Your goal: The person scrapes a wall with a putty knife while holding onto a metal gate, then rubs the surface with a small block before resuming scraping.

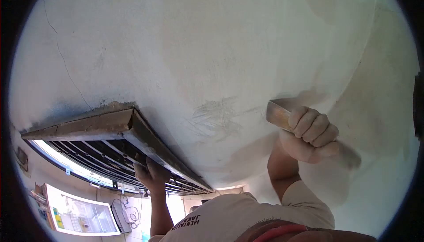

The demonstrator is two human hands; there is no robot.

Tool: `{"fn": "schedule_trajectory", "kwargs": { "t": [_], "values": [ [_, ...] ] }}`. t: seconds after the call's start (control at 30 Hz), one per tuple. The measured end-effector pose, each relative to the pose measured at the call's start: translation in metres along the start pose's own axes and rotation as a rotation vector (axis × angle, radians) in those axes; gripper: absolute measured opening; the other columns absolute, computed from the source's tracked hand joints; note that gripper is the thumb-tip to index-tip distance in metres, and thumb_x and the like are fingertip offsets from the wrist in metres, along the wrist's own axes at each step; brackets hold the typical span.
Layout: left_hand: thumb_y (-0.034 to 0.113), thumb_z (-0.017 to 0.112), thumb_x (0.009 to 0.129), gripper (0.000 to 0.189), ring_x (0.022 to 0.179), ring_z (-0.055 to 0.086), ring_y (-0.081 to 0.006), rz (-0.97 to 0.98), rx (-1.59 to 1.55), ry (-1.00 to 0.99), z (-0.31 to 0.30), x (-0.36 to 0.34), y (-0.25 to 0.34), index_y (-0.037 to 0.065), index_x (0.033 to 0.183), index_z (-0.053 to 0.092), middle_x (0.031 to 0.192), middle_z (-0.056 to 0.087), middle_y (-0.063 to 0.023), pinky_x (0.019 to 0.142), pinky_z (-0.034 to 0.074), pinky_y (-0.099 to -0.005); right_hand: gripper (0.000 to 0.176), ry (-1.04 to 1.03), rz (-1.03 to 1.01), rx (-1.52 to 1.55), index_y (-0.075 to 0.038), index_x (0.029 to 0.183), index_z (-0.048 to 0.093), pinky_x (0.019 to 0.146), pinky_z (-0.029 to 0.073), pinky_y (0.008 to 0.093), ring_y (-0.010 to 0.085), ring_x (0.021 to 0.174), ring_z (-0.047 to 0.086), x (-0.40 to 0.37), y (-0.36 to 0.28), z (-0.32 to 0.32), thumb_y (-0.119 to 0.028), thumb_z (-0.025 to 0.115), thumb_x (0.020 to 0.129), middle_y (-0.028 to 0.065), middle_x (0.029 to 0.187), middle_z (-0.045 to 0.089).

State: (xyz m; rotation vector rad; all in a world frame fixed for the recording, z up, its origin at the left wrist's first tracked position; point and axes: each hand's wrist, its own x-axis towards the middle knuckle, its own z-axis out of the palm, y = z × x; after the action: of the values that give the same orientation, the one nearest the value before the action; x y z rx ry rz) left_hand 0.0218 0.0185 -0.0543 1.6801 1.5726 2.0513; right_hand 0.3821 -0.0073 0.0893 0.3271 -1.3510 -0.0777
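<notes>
My right hand [311, 129] is closed in a fist around a scraper [278, 114]. The scraper's flat metal blade points left, close over the pale wall [265, 34], and its handle sticks out blurred behind my fist. Grey scuffs mark the wall just left of the blade. Lower left, my left hand [153, 175] reaches up to the dark bars of a window grille [92, 153]. Its fingers are wrapped around a bar and partly hidden there.
The window's worn frame [88, 125] juts from the wall, with a sharp corner toward me. A thin crack [62, 56] runs up the wall at left. Beyond the grille are a white-framed glass panel [81, 211] and loose cables [131, 213].
</notes>
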Motion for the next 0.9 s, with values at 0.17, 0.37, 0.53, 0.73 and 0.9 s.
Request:
{"fn": "schedule_trajectory", "kwargs": {
  "t": [0.17,0.37,0.53,0.73,0.9],
  "values": [
    [0.011,0.052,0.089,0.022,0.075,0.06,-0.0261,0.0,-0.053,0.024,0.0,-0.003,0.005,-0.006,0.102,0.055,0.087,0.062,-0.0174,0.067,0.046,-0.0352,0.048,0.049,0.166,0.109,-0.013,0.056,0.028,0.036,0.022,0.0293,0.0099,0.035,0.025,0.008,0.015,0.018,-0.032,0.051,0.093,-0.0016,0.048,0.031],
    [0.013,0.053,0.09,0.022,0.074,0.061,-0.0269,0.04,0.025,0.065,0.0,-0.005,-0.012,-0.006,0.101,0.056,0.085,0.063,-0.0179,0.065,0.047,-0.0362,0.048,0.137,0.027,0.202,-0.015,0.055,0.027,0.043,0.02,0.0264,0.0097,0.039,0.024,0.02,-0.038,0.004,-0.036,0.046,0.095,-0.003,0.048,0.027],
    [0.016,0.055,0.089,0.024,0.07,0.059,-0.0306,0.006,0.016,0.054,-0.001,-0.005,-0.004,-0.008,0.095,0.056,0.081,0.061,-0.0195,0.063,0.045,-0.0382,0.05,0.077,0.257,0.219,-0.015,0.055,0.03,0.042,0.019,0.0264,0.009,0.039,0.022,0.002,0.02,0.028,-0.04,0.049,0.093,-0.0038,0.047,0.025],
    [0.016,0.056,0.089,0.025,0.066,0.058,-0.033,0.028,0.066,0.095,0.001,-0.003,0.012,-0.008,0.091,0.054,0.077,0.06,-0.021,0.06,0.044,-0.0398,0.052,0.097,0.036,-0.115,-0.014,0.057,0.03,0.043,0.022,0.028,0.0107,0.04,0.027,0.019,-0.022,0.013,-0.047,0.044,0.094,-0.0038,0.048,0.027],
    [0.018,0.056,0.09,0.026,0.065,0.057,-0.0295,0.054,0.037,0.091,0.0,-0.005,0.002,-0.008,0.089,0.053,0.075,0.059,-0.0208,0.059,0.043,-0.0379,0.051,0.171,0.484,0.315,-0.012,0.059,0.031,0.041,0.021,0.0287,0.0116,0.039,0.025,-0.004,0.019,0.042,-0.047,0.051,0.092,-0.0031,0.047,0.029]
  ]
}}
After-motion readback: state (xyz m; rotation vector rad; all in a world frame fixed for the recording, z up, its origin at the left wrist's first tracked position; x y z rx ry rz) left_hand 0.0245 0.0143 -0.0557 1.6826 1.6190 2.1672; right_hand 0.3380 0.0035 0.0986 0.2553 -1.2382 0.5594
